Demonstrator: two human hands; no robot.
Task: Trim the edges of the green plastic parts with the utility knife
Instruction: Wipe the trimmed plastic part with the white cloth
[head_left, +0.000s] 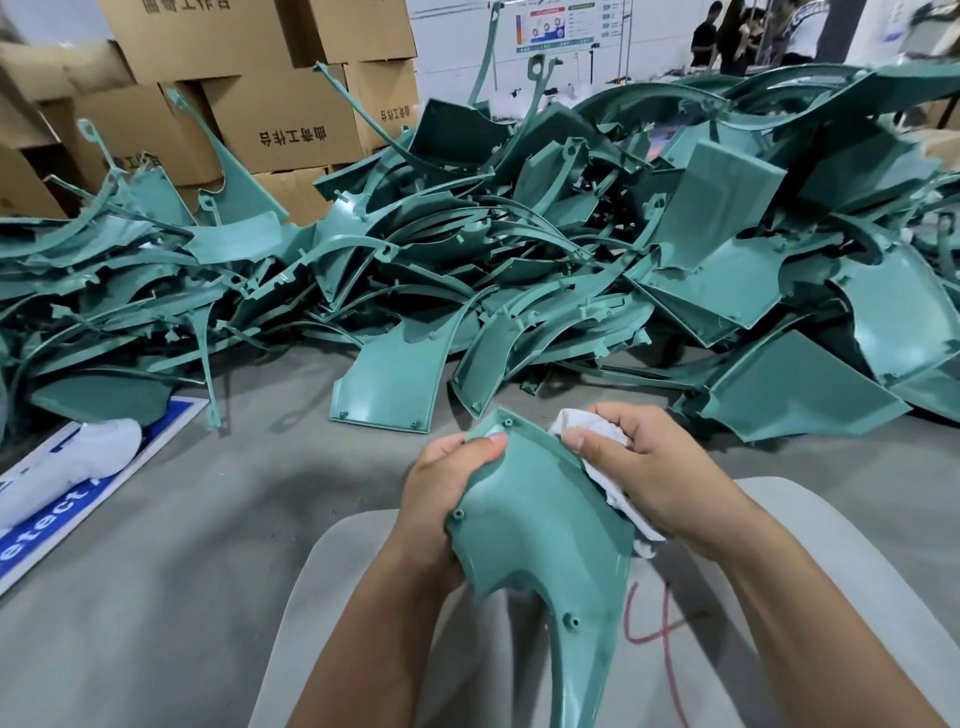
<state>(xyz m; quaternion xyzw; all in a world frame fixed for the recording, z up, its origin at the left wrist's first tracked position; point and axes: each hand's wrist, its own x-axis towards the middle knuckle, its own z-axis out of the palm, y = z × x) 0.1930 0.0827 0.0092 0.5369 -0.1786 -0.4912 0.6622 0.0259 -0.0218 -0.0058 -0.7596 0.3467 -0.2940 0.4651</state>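
The left hand (447, 483) grips the part (535, 540) from its 9 o'clock side, thumb laid over the top edge, fingers curled out of sight behind. The part is teal-green moulded plastic — a curved, smooth, faintly glossy panel with small round screw bosses near its rim, broad at the top and narrowing to a long tail that runs off the frame at 6 o'clock. It stands low and centre, over the person's lap. At its 3 o'clock edge the right hand (639, 467) clutches a white cloth (608, 467) against the rim; whether a knife lies under the cloth cannot be told. Beyond, at 12 o'clock, a pile (519, 249) of like parts covers the floor — its far reaches blur.
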